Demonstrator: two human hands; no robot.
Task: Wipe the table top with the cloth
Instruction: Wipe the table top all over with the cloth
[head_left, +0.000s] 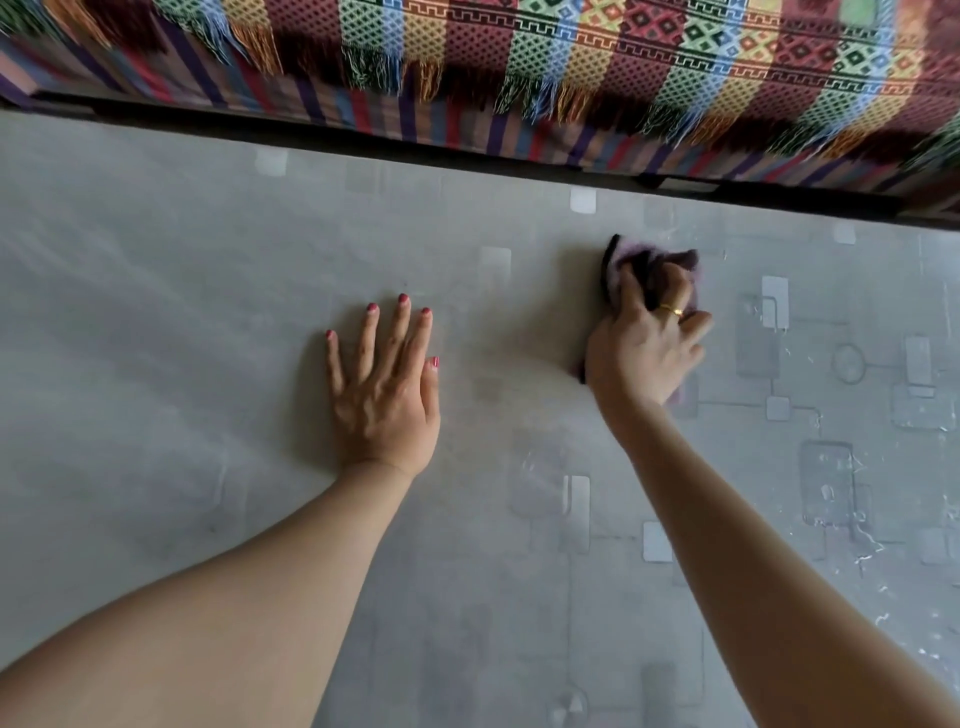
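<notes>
Cloth bunched on grey patterned table top, toward far right. Left hand flat on table, fingers straight, spread, holding nothing. Right hand beyond it, fingers curled round cloth. Fringed multicoloured woven blanket past far table edge.

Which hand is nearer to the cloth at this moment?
Right. The right hand grips the cloth on the table top; the left hand rests flat on the table, apart from it.

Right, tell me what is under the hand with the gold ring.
A bunched purple cloth with a dark edge, gripped by the right hand against the grey patterned table top. The surface beneath the cloth is covered.
</notes>
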